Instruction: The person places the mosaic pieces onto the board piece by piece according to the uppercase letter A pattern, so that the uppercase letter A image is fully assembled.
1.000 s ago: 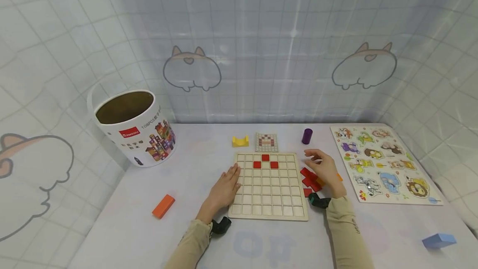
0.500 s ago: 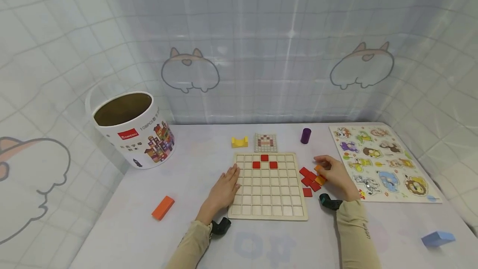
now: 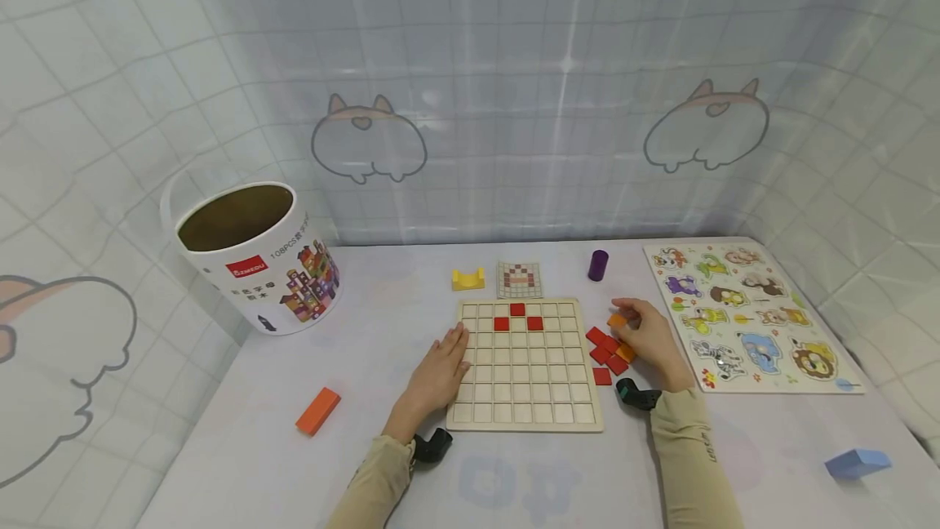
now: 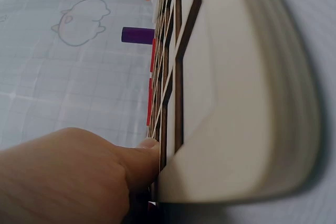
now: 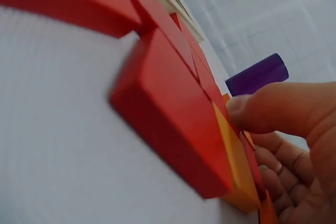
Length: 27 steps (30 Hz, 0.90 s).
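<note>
The wooden grid board [image 3: 525, 366] lies flat on the table, and the left hand [image 3: 439, 370] rests on its left edge with fingers straight and relaxed, gripping nothing. Just beyond the board's right edge, the right hand [image 3: 649, 337] curls its fingers over a heap of red square tiles [image 3: 606, 352]. Its fingertips pinch a small orange tile [image 3: 617, 320] at the heap's far side.

A white printed bucket [image 3: 253, 255] stands far left, an orange block [image 3: 319, 411] near it. An animal puzzle board [image 3: 745, 318] lies right, a blue block [image 3: 857, 462] near right. A yellow arch block [image 3: 468, 278], pattern card [image 3: 519, 279] and purple cylinder [image 3: 598, 265] sit far centre.
</note>
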### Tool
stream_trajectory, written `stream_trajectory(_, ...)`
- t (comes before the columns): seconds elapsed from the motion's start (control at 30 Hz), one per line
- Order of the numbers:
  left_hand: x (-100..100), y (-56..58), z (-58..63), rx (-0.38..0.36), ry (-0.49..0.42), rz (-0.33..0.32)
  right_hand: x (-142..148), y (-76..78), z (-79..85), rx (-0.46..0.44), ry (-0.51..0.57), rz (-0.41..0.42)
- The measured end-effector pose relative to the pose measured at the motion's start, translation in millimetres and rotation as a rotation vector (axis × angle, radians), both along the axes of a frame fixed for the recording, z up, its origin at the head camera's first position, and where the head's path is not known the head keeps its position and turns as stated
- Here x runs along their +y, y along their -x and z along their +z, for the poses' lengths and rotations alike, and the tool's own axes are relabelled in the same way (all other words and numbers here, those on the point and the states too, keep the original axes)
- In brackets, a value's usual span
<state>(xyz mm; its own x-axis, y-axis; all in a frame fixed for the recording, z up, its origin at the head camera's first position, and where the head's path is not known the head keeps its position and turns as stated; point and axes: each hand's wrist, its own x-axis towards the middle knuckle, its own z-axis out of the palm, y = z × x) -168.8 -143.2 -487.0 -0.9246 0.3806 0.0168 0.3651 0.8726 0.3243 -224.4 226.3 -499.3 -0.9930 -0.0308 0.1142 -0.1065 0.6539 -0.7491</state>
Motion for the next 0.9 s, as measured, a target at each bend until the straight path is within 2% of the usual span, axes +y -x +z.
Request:
stream_trajectory(0.37,0,-1.9,1.2,0.01,-0.012,-0.01,-2,0.5,0.7,0.002,-0.041,-0.005)
stream_trajectory(0.6,0,-1.7,0.9,0.009,-0.008,-0.008,-3,1.0,4.4,0.008,0.026,0.006)
stream_trajectory(0.77,-1,-1.1,1.0,0.007,-0.013,-0.006,-10,2.1,12.7,0.053,0.061,0.028)
stream_trajectory(0.9,-1,-0.6,1.9,0.0,-0.012,-0.007,-22,0.9,21.0,0.051,0.081,0.047)
